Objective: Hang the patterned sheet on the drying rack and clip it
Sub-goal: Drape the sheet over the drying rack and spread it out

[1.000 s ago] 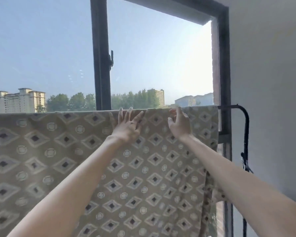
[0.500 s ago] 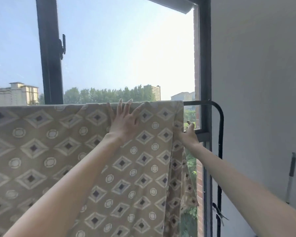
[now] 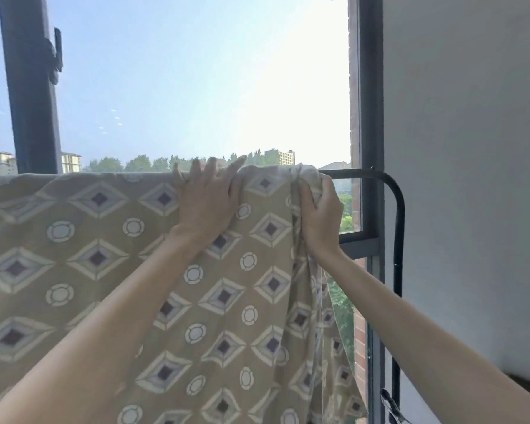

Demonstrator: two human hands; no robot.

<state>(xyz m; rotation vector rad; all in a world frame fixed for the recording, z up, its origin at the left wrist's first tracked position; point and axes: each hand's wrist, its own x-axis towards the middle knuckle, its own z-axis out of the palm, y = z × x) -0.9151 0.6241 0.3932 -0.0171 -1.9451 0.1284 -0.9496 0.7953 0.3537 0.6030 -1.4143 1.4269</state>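
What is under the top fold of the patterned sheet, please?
The drying rack bar emerges bare at the patterned sheet's right end; beneath the fabric it is hidden.

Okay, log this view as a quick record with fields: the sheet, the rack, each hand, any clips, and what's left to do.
sheet: patterned sheet draped over the top rail, hanging down in front
rack: black drying rack, bare rail end and upright right of the sheet
left hand: flat on the sheet at the rail, fingers spread
right hand: closed on the bunched right edge of the sheet at the rail
clip: none on the sheet; one clip low on the upright
remaining: clipping not yet done
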